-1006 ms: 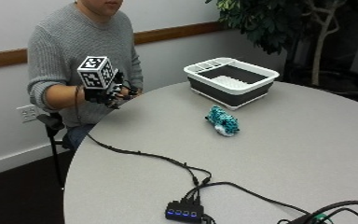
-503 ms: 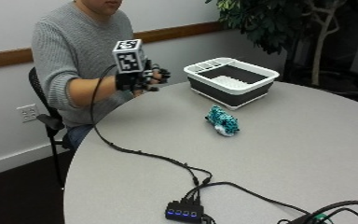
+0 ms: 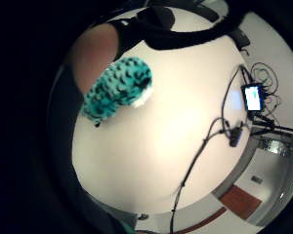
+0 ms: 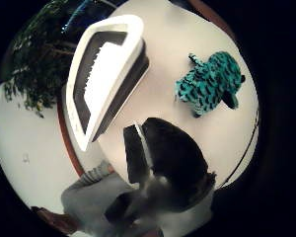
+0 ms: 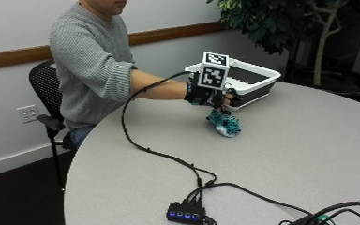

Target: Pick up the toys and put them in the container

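Observation:
A teal plush toy with black spots (image 5: 225,123) lies on the round grey table (image 5: 304,154), just in front of the white-rimmed container (image 5: 258,91). My gloved right hand (image 5: 212,96) hovers close above the toy, its fingers relaxed and holding nothing. In the thumb side palm view the toy (image 4: 209,81) lies on the table beside the container (image 4: 84,138), apart from the gloved thumb (image 4: 170,153). In the little finger side palm view the toy (image 3: 117,87) lies close under the palm. The container's inside looks dark and empty.
A black cable (image 5: 161,154) trails from the glove across the table to a hub with blue lights (image 5: 183,215) near the front edge. A potted plant (image 5: 273,23) stands behind the container. The person sits on a black chair (image 5: 42,93).
My hand has travelled from the person's side of the table, rightward and forward, and now hangs just over the toy. The toy and container have not moved.

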